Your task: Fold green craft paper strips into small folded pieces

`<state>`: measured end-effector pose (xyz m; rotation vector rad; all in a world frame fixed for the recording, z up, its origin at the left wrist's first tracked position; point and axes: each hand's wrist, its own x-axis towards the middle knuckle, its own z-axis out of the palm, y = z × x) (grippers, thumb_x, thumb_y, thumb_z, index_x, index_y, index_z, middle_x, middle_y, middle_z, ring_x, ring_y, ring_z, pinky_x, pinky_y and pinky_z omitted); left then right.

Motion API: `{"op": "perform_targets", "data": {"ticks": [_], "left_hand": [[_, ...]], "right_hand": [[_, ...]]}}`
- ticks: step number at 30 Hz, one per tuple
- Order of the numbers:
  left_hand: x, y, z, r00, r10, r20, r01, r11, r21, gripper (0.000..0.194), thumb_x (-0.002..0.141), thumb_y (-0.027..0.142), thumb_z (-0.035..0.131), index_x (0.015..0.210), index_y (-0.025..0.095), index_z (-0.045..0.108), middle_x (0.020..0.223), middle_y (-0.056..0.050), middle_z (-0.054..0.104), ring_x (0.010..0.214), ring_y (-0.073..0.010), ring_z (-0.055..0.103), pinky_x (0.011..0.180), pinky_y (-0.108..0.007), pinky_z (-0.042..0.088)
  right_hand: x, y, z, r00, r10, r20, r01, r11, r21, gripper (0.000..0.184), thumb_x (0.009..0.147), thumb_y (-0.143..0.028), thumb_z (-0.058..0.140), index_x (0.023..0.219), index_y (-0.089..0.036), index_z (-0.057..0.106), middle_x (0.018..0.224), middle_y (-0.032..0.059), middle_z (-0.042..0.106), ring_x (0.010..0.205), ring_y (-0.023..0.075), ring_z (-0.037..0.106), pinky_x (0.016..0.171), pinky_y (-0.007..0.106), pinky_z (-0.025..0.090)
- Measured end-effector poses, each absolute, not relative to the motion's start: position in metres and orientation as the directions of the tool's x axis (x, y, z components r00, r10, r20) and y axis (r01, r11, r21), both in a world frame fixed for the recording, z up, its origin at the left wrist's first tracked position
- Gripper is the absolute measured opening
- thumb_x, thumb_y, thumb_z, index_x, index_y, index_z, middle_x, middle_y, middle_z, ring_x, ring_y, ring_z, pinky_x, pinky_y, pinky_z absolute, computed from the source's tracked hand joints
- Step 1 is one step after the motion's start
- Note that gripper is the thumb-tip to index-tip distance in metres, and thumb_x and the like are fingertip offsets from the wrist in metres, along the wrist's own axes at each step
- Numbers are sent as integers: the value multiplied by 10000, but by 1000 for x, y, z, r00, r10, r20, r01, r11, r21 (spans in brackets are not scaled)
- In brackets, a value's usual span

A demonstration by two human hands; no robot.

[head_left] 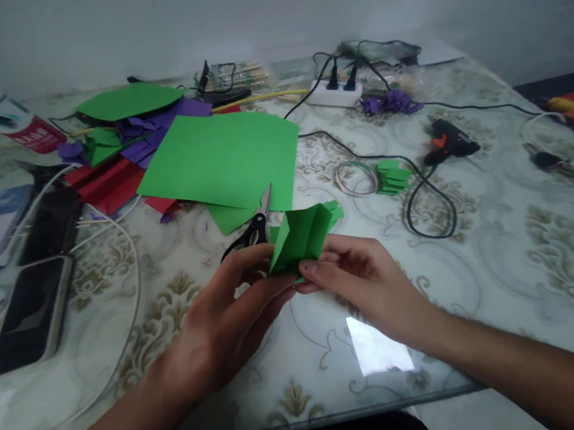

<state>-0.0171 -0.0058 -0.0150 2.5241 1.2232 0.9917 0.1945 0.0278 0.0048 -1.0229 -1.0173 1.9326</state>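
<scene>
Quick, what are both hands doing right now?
Left hand: closed, holding the folded green paper.
Right hand: closed on the same paper, thumb at its lower edge.

At the upper left of the frame, a red-and-white, cup-shaped container (28, 127) is facing you, carrying pale, letter-like marks across its red lower band and a dark-and-teal emblem above them; the marks are blurring too much for you to be reading any word.

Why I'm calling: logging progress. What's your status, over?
Left hand and right hand both holding folded green paper. Black-handled scissors close beyond left hand. Glue gun farther off, right.
</scene>
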Motion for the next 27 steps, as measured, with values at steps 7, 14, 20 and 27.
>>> {"op": "perform_targets", "data": {"ticks": [7, 14, 20, 27], "left_hand": [[-19, -4, -12, 422, 725, 545, 616, -670, 414, 240, 929, 51, 693, 1136, 172, 714, 1274, -113, 627, 1063, -199, 709, 834, -279, 638], [-18, 0, -8, 260, 802, 538, 689, -544, 478, 135, 918, 125, 746, 997, 233, 745, 1344, -73, 577, 1042, -210, 642, 860, -381, 606], [-20, -1, -1, 352, 773, 528, 613, -617, 494, 70, 958, 163, 704, 979, 227, 720, 1297, -78, 612, 1231, -274, 583, 1049, -483, 506], [-17, -2, 6, 404, 738, 540, 502, -673, 544, 60, 968, 137, 691, 972, 194, 709, 1071, -43, 710, 1129, -200, 632, 1005, -357, 537]], "right_hand": [[197, 30, 3, -543, 772, -332, -155, -481, -863, 341, 849, -447, 809, 968, -185, 626, 837, 32, 736, 814, 180, 747, 821, 330, 624], [205, 23, -9, -138, 846, 516, 261, 533, -805, 538, 796, -185, 827, 1252, -249, 551, 1184, 105, 630, 1039, 262, 662, 899, 457, 593], [212, 29, -1, -560, 521, 644, 273, 850, -451, 440, 785, -31, 667, 1220, -94, 670, 1294, 175, 689, 1365, 353, 551, 1179, 579, 407], [210, 30, 4, -542, 577, 611, 234, 802, -549, 183, 829, -180, 803, 984, -119, 726, 938, 84, 778, 1057, 256, 719, 1159, 516, 398]]}}
